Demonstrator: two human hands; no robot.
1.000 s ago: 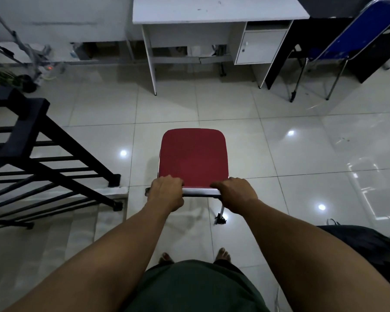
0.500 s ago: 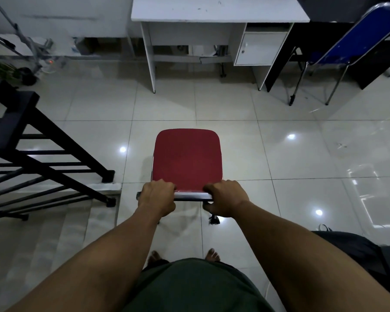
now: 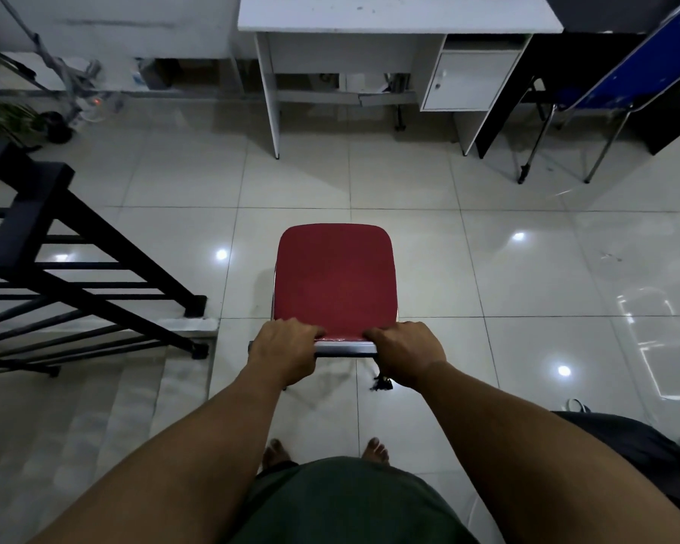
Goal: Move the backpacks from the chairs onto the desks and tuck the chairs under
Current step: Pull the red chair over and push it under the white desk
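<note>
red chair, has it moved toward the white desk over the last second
Cannot tell: the red chair, held by both hands, keeps about the same gap to the white desk.

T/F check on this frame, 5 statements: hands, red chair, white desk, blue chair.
1. Both hands grip the red chair's backrest. True: the left hand and right hand close on the top edge of the red chair.
2. A backpack sits on the red seat. False: the seat is bare.
3. The red chair is tucked under the white desk. False: open floor tiles separate it from the white desk.
4. A blue chair stands right of the white desk. True: the blue chair is at the upper right.
5. The desk's cabinet door is open. False: the cabinet door is closed.
</note>
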